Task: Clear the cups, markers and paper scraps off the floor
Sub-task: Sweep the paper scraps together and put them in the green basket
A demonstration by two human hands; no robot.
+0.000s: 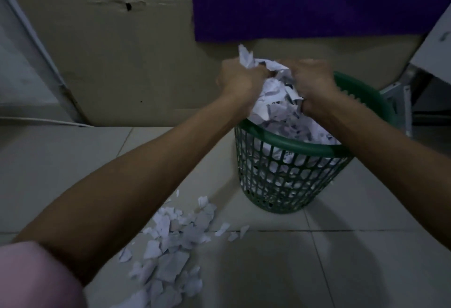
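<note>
Left of the green basket [290, 175], loose paper scraps [170, 246] litter the floor [341, 271]; above its rim, left hand [240, 79] and right hand [314, 83] clench a scrap bundle [273, 87] between them.

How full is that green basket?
Full to overflowing: the green basket shows paper scraps heaped above its rim, and white paper fills the mesh wall nearly to the bottom.
</note>
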